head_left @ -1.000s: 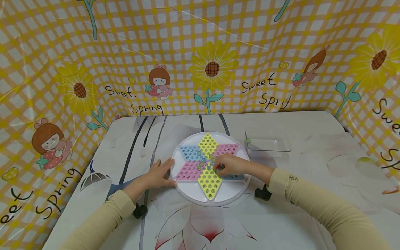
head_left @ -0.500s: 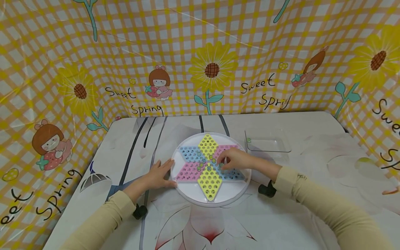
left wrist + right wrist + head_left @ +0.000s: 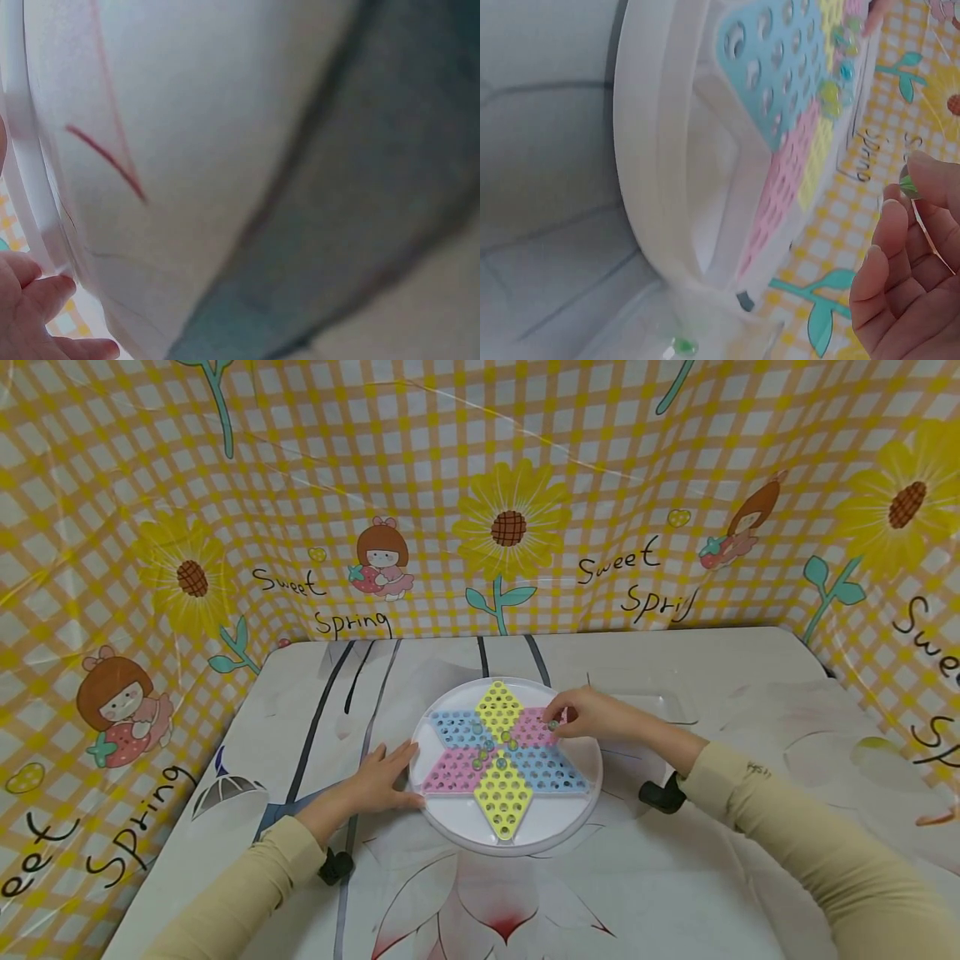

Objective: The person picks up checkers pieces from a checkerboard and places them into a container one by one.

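On your left, a stretch of table point(image 3: 300, 681) runs from its edge to the round board point(image 3: 459, 823). Your left hand point(image 3: 377, 782) touches the board's left rim, fingers spread. Marbles point(image 3: 502, 763) cluster around the board's middle. Your right hand point(image 3: 592, 714) pinches a green marble point(image 3: 553, 725) over the upper right pink section, partly blocking the see-through box point(image 3: 667, 706) just beyond the right rim; more table extends right.
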The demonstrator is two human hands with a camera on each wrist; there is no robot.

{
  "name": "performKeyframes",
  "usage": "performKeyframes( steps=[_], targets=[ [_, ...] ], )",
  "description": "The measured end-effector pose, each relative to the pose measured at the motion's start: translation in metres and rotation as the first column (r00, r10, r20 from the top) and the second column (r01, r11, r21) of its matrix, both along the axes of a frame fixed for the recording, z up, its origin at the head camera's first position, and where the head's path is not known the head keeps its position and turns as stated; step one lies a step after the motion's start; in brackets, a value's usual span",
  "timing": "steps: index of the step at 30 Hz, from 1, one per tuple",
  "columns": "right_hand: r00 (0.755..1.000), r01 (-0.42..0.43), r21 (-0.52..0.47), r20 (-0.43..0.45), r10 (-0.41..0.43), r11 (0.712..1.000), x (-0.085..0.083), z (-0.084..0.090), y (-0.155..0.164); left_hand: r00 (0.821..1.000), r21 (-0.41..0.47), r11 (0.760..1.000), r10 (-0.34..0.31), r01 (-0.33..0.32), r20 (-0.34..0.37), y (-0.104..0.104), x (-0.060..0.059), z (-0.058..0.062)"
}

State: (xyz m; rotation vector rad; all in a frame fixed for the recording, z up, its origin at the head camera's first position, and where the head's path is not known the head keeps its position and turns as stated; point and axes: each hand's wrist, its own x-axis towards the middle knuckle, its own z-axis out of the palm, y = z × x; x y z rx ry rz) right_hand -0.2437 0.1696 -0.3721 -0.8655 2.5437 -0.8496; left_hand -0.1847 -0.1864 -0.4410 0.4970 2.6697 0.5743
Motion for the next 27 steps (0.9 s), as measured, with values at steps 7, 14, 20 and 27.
performKeyframes(
  steps=[7,14,20,27],
  targets=[
    [0.998,0.039,0.01,-0.053,-0.038,0.999,-0.007,0.008,0.014,1.0,-0.008,1.0,0.0,0.0,0.001,0.001,0.0,0.001],
    [0.992,0.109,0.002,-0.071,-0.109,0.994,-0.013,0.014,0.029,1.0,-0.017,1.0,-0.002,0.002,0.005,0.001,0.0,0.003],
    [0.985,0.13,-0.001,-0.11,-0.13,0.991,-0.017,0.019,0.044,1.0,-0.022,1.0,0.0,0.0,0.008,0.001,0.002,0.004],
    [0.977,0.169,0.01,-0.132,-0.166,0.986,-0.022,0.018,0.062,1.0,-0.027,1.0,0.005,-0.005,0.018,0.001,0.003,0.005]
  ],
)
